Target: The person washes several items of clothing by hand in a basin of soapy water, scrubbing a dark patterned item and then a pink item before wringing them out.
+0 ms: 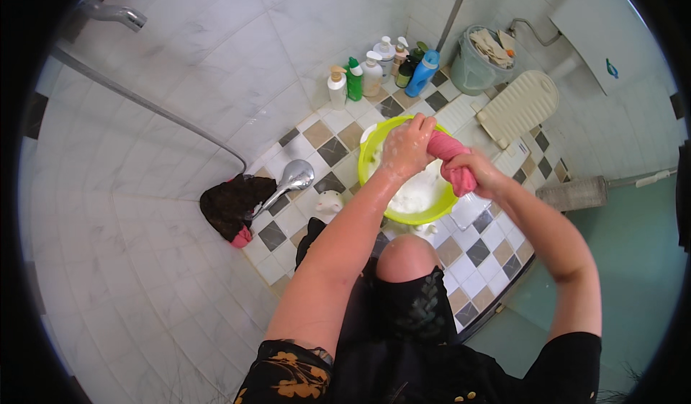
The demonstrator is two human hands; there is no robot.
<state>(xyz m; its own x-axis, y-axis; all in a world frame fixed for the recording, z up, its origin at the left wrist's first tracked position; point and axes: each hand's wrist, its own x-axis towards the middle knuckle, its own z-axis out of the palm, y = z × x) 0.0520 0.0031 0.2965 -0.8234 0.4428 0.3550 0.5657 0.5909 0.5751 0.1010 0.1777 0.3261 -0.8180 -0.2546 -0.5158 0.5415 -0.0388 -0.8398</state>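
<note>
Both hands — left hand (407, 147), right hand (481, 171) — clench a pink cloth (450, 160) over the green basin (368, 160) of suds; bottles (374, 71) at twelve o'clock.

**Tiled Bathroom Floor, Crowded at the Far Corner**

The checkered tile floor (471, 278) carried a lime-green basin (368, 160) near its middle. Behind it, against the wall, stood a cluster of bottles (378, 73), white, green and blue. A grey bucket (471, 73) sat in the corner, with a cream washboard (520, 106) lying flat just beside it. To the left lay a chrome shower head (291, 178), touching a dark heap of cloth (232, 206). A small white container (329, 204) stood near the basin.
</note>
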